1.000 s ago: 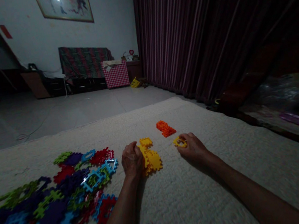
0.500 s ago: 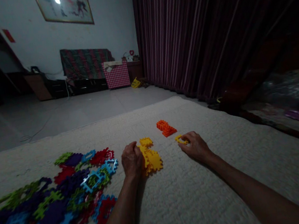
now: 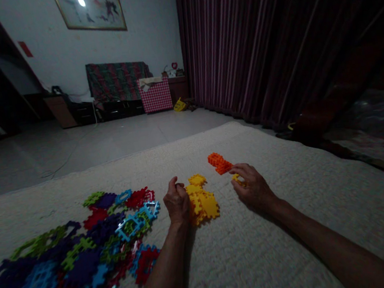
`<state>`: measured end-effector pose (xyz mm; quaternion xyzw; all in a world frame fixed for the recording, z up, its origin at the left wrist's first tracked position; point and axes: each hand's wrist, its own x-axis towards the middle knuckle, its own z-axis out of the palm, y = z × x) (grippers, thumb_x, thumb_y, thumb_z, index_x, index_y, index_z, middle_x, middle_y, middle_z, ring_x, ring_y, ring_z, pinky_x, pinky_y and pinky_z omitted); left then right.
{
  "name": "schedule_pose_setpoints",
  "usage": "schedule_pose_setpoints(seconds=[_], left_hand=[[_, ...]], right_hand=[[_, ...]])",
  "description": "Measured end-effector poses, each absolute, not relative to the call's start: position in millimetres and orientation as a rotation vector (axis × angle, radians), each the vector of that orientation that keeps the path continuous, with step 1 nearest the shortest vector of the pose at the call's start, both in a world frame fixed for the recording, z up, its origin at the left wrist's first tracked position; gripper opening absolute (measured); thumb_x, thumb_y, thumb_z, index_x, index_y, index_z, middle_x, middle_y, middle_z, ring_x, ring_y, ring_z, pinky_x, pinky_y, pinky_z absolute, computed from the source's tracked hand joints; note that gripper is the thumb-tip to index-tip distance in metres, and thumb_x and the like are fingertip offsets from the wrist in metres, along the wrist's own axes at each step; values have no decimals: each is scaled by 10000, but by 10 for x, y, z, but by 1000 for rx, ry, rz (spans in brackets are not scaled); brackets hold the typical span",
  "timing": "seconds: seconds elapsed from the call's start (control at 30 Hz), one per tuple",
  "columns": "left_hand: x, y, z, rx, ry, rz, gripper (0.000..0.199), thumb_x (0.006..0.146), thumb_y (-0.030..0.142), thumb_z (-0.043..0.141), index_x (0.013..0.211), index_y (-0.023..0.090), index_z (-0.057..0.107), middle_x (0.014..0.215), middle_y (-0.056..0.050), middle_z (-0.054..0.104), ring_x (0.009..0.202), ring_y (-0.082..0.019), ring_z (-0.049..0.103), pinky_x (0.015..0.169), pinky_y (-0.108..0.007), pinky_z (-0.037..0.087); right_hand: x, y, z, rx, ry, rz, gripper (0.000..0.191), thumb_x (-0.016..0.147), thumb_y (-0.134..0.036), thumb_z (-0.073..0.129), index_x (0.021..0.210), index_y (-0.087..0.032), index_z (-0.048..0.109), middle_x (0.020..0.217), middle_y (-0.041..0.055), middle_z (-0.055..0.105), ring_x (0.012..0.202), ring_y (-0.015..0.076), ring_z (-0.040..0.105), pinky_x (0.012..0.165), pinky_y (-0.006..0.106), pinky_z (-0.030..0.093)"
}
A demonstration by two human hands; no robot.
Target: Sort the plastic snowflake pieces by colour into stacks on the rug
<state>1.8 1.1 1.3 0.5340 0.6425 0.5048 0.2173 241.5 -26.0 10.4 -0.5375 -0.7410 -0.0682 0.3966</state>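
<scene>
My right hand (image 3: 253, 185) is low over the mat with a yellow toothed building piece (image 3: 239, 180) between thumb and fingers, partly covered by them. Just beyond it stands a stack of orange toothed pieces (image 3: 219, 162). My left hand (image 3: 178, 202) is closed in a loose fist, against the left side of a small heap of yellow toothed pieces (image 3: 207, 203). Whatever its fingers hold, if anything, is hidden from me. Left of that hand spreads a big pile of blue, purple, green and red pieces (image 3: 84, 266).
Under everything lies a pale quilted mat (image 3: 296, 224) over the tiled floor (image 3: 130, 138). A dark purple curtain (image 3: 235, 42) hangs at the right. By the far wall are a low cabinet (image 3: 83, 112), a red-checked cloth (image 3: 155, 95) and a yellow object (image 3: 179, 104).
My right fingers have come down further over the yellow piece and cover more of it. My left fingers have shifted slightly beside the yellow heap. The whole view has moved a little.
</scene>
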Motion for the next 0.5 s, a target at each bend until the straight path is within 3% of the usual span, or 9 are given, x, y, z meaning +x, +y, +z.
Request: schedule_pose_setpoints(seconds=[0.2, 0.5], left_hand=[[10, 29, -13, 1470, 1783, 1431, 414, 833, 125, 416, 1181, 147, 640, 881, -58, 769, 823, -171, 715, 796, -269, 525], [35, 6, 77, 1415, 1802, 1386, 414, 854, 122, 409, 1198, 124, 639, 888, -70, 769, 830, -179, 715, 791, -277, 522]], right_hand=[[1894, 72, 115, -1202, -2189, 18, 350, 836, -95, 523, 1150, -194, 641, 1233, 107, 653, 1184, 232, 559, 1034, 432, 413], [1793, 248, -11, -1156, -2177, 189, 287, 859, -71, 418, 1002, -164, 649, 1014, 90, 674, 973, 193, 594, 915, 346, 460]])
